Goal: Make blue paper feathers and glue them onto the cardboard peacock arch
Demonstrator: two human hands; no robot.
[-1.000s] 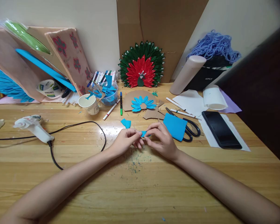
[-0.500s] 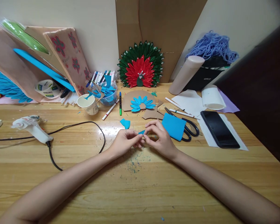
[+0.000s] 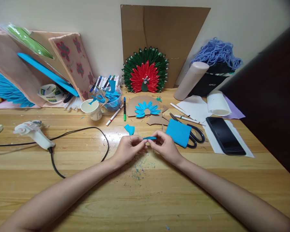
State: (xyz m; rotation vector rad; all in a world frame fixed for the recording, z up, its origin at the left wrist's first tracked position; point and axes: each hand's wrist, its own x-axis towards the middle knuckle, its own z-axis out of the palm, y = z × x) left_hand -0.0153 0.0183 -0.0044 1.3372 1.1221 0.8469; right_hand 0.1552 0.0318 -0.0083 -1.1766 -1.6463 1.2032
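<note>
Between my fingertips is a small blue petal-shaped piece (image 3: 149, 138), thin and slightly curved; I cannot tell whether it is paper or foam. My left hand (image 3: 130, 147) pinches its left end, and my right hand (image 3: 164, 145) pinches it from the right. Beyond my hands lies a brown cardboard semicircle (image 3: 132, 104) bearing a fan of blue petals (image 3: 145, 109). A loose blue scrap (image 3: 129, 129) rests past my left hand. Close to my right hand, a blue square sheet (image 3: 178, 132) partly covers black-handled scissors (image 3: 198, 133).
A white glue gun (image 3: 35, 132) with a black cord lies left. A paper cup (image 3: 92, 109) and a tub of blue scraps (image 3: 113, 102) stand behind. A red and green peacock craft (image 3: 146, 72) leans against cardboard. A phone (image 3: 225, 136) lies right, near a pale cylinder (image 3: 191, 80).
The blue petal piece now shows longer and flatter between my fingertips. My right fingers have come down from a raised, arched pose to pinch it. The camera view has tipped slightly upward.
</note>
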